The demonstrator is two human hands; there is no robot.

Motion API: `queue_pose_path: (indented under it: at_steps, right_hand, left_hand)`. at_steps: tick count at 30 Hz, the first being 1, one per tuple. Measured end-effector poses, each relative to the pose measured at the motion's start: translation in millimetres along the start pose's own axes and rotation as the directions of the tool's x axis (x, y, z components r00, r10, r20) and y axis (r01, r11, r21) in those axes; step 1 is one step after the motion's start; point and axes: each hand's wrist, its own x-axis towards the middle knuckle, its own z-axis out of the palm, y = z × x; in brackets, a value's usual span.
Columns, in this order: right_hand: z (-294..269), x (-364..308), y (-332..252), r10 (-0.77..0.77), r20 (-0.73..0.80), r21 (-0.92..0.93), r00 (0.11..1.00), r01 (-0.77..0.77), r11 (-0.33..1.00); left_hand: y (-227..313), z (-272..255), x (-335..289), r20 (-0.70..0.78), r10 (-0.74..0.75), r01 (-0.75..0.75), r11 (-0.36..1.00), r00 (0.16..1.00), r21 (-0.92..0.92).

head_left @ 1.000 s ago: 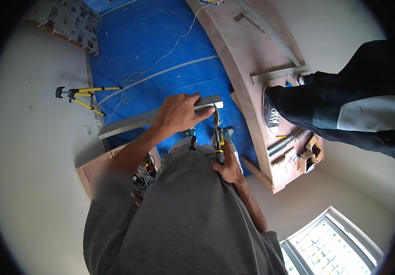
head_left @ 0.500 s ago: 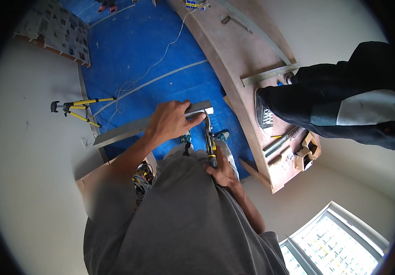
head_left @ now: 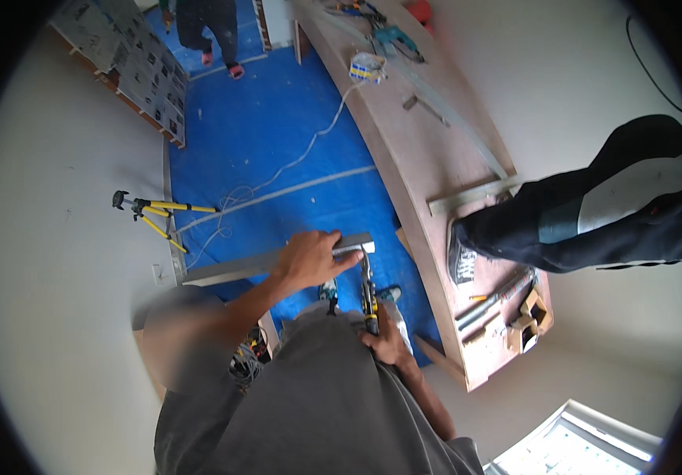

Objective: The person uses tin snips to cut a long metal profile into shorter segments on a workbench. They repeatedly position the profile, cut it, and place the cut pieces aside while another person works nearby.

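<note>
My left hand (head_left: 308, 260) is closed around a long grey metal channel (head_left: 234, 271) near its right end, the thumb along the near side. The channel lies crosswise in front of my body, above the blue-covered floor. My right hand (head_left: 389, 342) grips the handles of a pair of pliers (head_left: 369, 294) with a silver head and yellow and black grips. The pliers point away from me, and their jaws meet the channel's right end. Whether the jaws are closed on the metal is too small to tell.
A wooden platform (head_left: 404, 162) at right carries metal strips, tools and small open boxes (head_left: 524, 332); a person's leg (head_left: 562, 222) stands on it. A yellow tripod (head_left: 155, 210) is by the left wall. A white cable (head_left: 301, 157) crosses the floor. Another person (head_left: 210, 32) stands far off.
The view has tilted up, so more of the far room and the distant person shows. Both hands keep their holds on the channel and pliers.
</note>
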Motion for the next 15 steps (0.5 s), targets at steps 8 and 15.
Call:
queue_pose_path:
  at_steps: [8, 15]
  right_hand:
    - [0, 1, 14, -0.056, 0.023, -0.029, 0.998, 0.057, 0.998]
    - [4, 7, 27, 0.01, 0.071, 0.009, 0.997, -0.01, 1.0]
  left_hand:
    - [6, -2, -7, -0.015, -0.025, 0.025, 1.0, 1.0, 0.004]
    - [1, 1, -8, 0.013, -0.038, 0.038, 0.999, 0.999, 0.018]
